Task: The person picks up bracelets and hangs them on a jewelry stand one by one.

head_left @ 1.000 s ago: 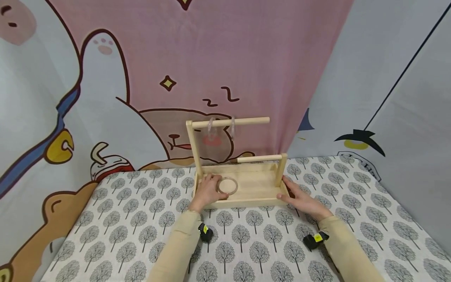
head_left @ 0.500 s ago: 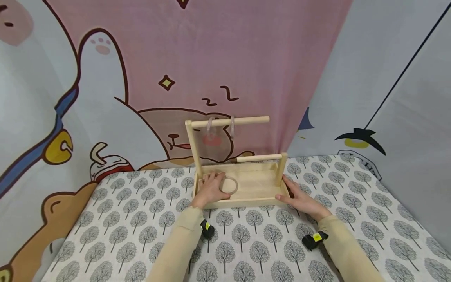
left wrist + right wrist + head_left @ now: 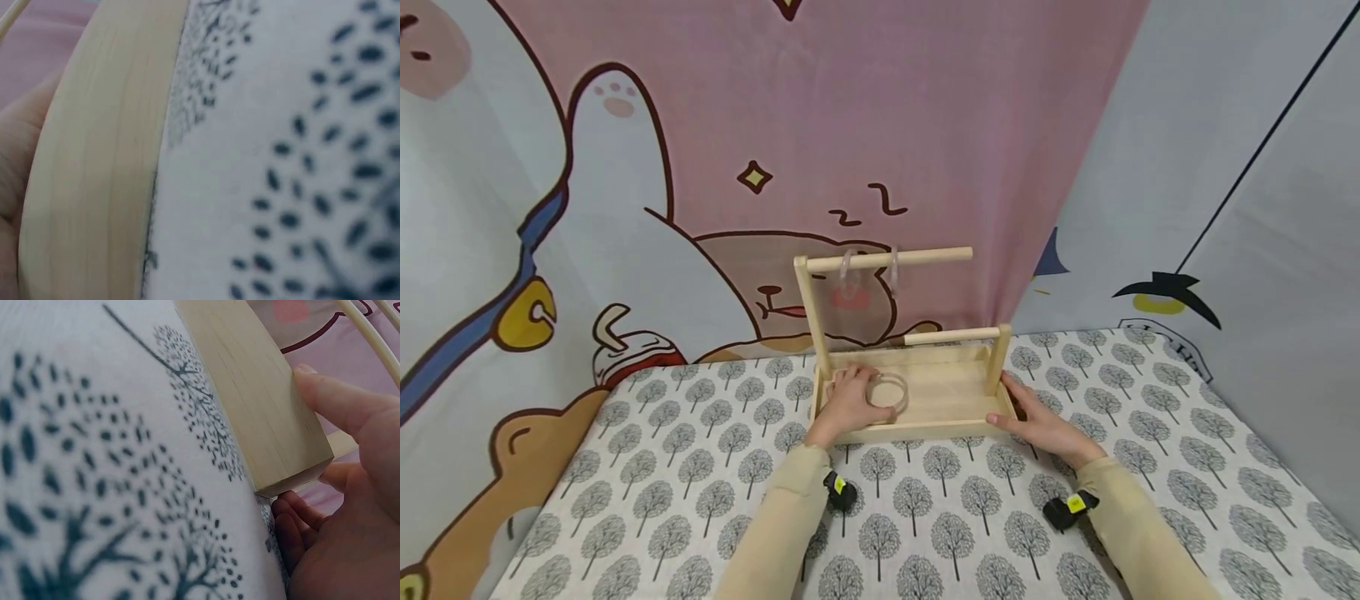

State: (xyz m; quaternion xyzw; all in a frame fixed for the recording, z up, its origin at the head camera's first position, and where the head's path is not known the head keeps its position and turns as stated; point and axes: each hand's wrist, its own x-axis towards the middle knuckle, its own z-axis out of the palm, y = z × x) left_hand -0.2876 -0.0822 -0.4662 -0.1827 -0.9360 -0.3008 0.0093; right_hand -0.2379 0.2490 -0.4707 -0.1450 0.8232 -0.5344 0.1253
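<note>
Inside a light wooden tray (image 3: 917,430) with two bars, my left hand (image 3: 848,407) holds a pale, translucent bangle (image 3: 904,393) between thumb and fingers. The bangle is just above or on the tray floor; I cannot tell which. My right hand (image 3: 1047,427) grips the tray's right front corner, its thumb on the front wall and its fingers along the end. In the right wrist view that hand clasps the wooden corner (image 3: 269,400). The left wrist view shows mostly the front wall (image 3: 100,150), which hides the bangle and most of the left hand.
Two similar bangles, one farther left (image 3: 846,268) and one farther right (image 3: 895,271), hang from the tall upper bar (image 3: 936,255). A lower bar (image 3: 955,336) extends leftward from the right post (image 3: 997,362). Beneath lies a tree-print tablecloth (image 3: 910,517); a cartoon curtain (image 3: 1000,125) hangs behind.
The bangle has shifted slightly right inside the tray, and its visible edge looks thicker, as if tilted. My left thumb has moved a little right. The right hand stays on the tray corner.
</note>
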